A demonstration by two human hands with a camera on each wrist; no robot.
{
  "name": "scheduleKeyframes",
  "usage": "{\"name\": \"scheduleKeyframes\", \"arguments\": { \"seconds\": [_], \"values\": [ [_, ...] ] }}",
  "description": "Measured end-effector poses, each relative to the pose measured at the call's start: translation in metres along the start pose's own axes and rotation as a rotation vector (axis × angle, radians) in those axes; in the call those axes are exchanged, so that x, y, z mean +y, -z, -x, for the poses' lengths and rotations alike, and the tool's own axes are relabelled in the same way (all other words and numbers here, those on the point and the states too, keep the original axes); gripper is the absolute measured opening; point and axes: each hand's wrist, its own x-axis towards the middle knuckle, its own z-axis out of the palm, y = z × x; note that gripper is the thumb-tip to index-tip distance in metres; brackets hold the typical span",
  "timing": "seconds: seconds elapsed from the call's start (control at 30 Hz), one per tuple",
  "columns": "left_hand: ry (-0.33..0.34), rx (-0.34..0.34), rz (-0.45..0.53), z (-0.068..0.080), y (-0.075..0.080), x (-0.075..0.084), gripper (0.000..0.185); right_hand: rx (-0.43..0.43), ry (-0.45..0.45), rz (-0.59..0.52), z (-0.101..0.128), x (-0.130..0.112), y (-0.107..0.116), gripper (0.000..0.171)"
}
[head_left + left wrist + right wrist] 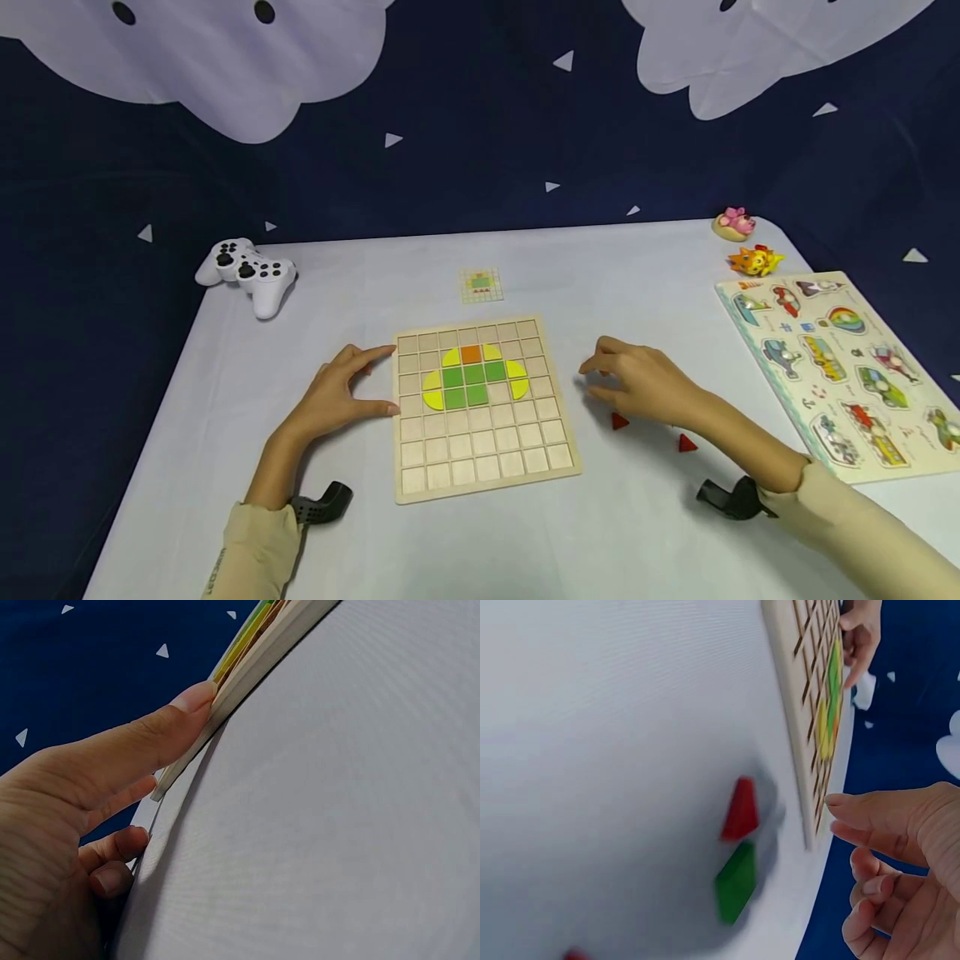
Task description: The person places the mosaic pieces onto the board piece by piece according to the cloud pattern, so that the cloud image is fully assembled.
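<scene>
A wooden grid board (487, 475) lies flat on the white table. Several green squares (476, 373), an orange square (470, 355) and several yellow quarter-round pieces (433, 400) sit in its cells. My left hand (333, 398) touches the board's left edge with thumb and index fingertip spread apart. To the right of the board, my right hand (645, 383) hovers over the table, fingers loosely bent, no piece visible in it. Below it lie red triangles (687, 443); the right wrist view also shows a green piece (736, 883) beside a red one (741, 810).
A small pattern card (481, 285) lies behind the board. At the back left sits a white game controller (255, 271). A picture puzzle board (817, 333) occupies the right side, with two small toy figures (754, 261) behind it.
</scene>
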Motion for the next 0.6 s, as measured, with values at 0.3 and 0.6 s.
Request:
{"name": "scheduleKeyframes", "arguments": {
  "seconds": [0.3,0.6],
  "values": [
    [-0.007,0.004,0.006,0.0,0.0,0.0,0.089,0.014,-0.036,0.021,0.028,0.02,0.0,0.026],
    [-0.013,0.001,0.005,-0.001,0.001,-0.001,0.089,-0.004,-0.083,0.048,0.045,0.028,-0.001,0.025]
  ]
}}
